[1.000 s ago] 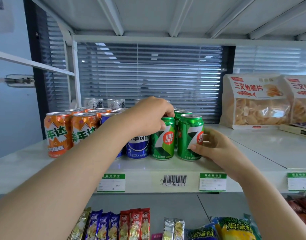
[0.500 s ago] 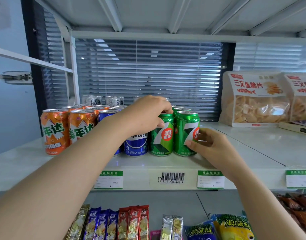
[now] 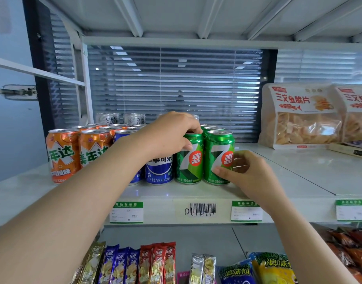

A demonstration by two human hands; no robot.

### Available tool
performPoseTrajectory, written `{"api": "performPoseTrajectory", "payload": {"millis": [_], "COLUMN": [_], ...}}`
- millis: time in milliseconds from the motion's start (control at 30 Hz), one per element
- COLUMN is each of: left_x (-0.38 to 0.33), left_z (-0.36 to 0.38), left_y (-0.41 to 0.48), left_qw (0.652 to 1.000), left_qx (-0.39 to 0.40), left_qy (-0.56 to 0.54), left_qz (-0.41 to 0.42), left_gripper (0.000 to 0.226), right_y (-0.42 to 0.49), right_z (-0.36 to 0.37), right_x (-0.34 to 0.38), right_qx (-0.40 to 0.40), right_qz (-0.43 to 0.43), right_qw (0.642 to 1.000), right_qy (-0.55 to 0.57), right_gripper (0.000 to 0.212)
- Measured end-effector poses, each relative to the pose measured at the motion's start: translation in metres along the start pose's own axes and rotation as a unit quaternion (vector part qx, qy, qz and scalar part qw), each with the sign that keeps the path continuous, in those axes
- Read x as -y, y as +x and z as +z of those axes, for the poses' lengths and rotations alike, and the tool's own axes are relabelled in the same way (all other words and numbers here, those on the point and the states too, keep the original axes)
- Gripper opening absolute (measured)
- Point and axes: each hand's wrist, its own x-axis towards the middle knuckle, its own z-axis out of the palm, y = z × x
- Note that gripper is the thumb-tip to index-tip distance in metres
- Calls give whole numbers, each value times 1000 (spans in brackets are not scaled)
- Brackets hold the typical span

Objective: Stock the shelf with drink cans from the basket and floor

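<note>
Two upright cans are gripped at the front of the white metal shelf [image 3: 299,177].
The left green aluminium drink can [image 3: 189,160] is clasped from above at its rim by the left hand [image 3: 172,138]. The right green aluminium drink can [image 3: 218,152], close beside it, is grasped low from its right side by the right hand [image 3: 249,173].
</note>
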Motion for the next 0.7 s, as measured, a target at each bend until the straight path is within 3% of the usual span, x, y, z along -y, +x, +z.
{"api": "performPoseTrajectory", "payload": {"millis": [467,700], "left_x": [1,-6], "left_z": [0,0], "left_y": [-2,-10], "left_qw": [1000,999], "left_qx": [-2,-27], "left_qy": [-26,-17], "left_qz": [-8,-16], "left_gripper": [41,45], "right_y": [-4,-3], "right_z": [7,0], "right_x": [4,14], "right_qx": [-48,-63], "right_qz": [-12,4], "right_qw": [998,996], "right_qy": [-44,70], "right_gripper": [70,57]}}
